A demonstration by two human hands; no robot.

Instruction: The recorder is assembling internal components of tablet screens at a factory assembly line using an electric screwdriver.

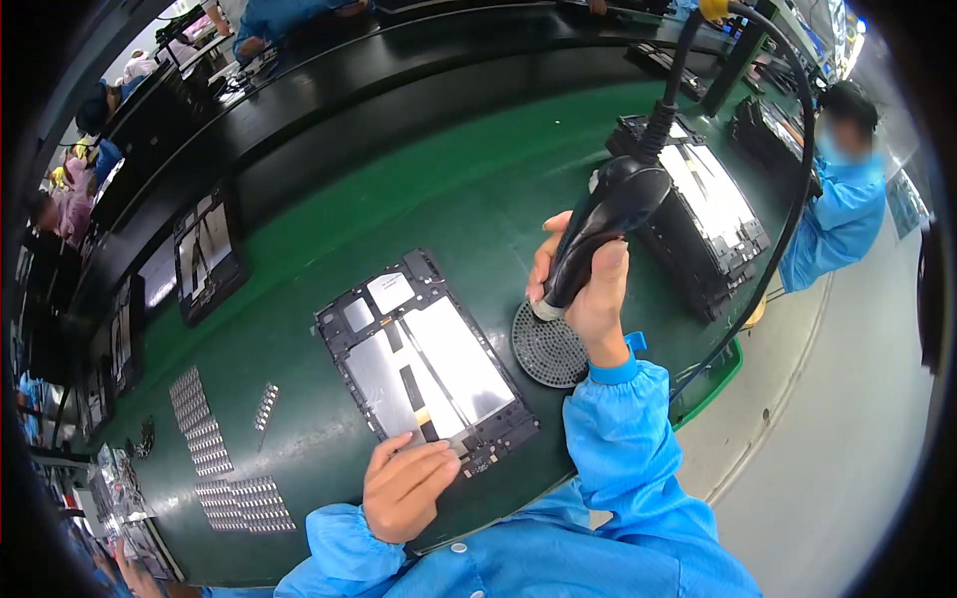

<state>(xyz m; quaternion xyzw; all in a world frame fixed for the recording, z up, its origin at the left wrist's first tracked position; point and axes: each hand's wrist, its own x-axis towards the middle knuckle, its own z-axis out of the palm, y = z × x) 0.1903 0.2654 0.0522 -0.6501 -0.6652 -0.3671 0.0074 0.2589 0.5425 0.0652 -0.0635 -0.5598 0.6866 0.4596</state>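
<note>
My right hand [598, 294] is wrapped round a black corded electric screwdriver [606, 204], its pale nose pointing down above a round grey perforated plate [550, 346]. The bit is out of sight. In front of me lies an opened tablet-like device [454, 349] with a black frame and silver inner panels, tilted on the table. My left hand [407, 488] rests on its near edge, fingers stretched out over the lower frame and the thumb hidden.
Small parts in rows [199, 424] lie left on the green table [299, 299]. A stack of similar devices [703, 204] stands at right, below the screwdriver's hanging cable [802, 130]. More devices [206, 254] line the far left. A co-worker in blue [837, 214] sits at right.
</note>
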